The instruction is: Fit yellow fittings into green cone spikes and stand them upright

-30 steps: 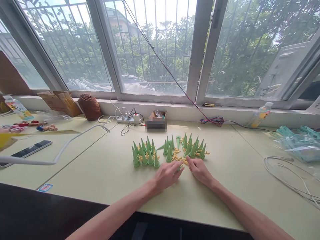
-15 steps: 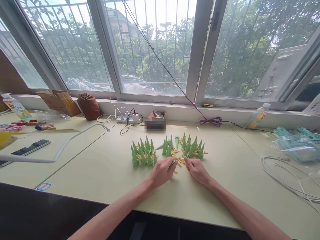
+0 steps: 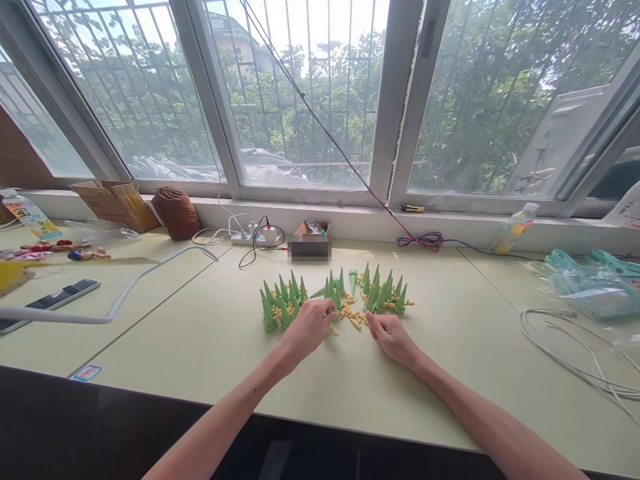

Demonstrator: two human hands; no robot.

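Shifted left since the earlier frame, my left hand [image 3: 307, 327] is now beside the left-hand cones [image 3: 269, 321], farther from my right hand [image 3: 393, 335], which stays nearly where it was. Left fingers are curled and drawn together; green and yellow show just below them, but I cannot tell whether they hold a cone. Right fingers are bunched, thumb to forefinger, at the edge of loose yellow pieces [image 3: 355, 321]; their grip, too, I cannot tell. Beyond my hands, green cones stand upright in three clusters, left, middle [image 3: 341, 283] and right [image 3: 389, 291], with yellow pieces among them. One cone [image 3: 353, 281] lies between the middle and right clusters. Farther out on the pale table [image 3: 360, 400], a phone [image 3: 63, 295] lies at left, a power strip [image 3: 255, 235] and an open carton [image 3: 323, 228] sit near the windows, and a bottle [image 3: 517, 228] and a looped white cable [image 3: 575, 370] are at right.
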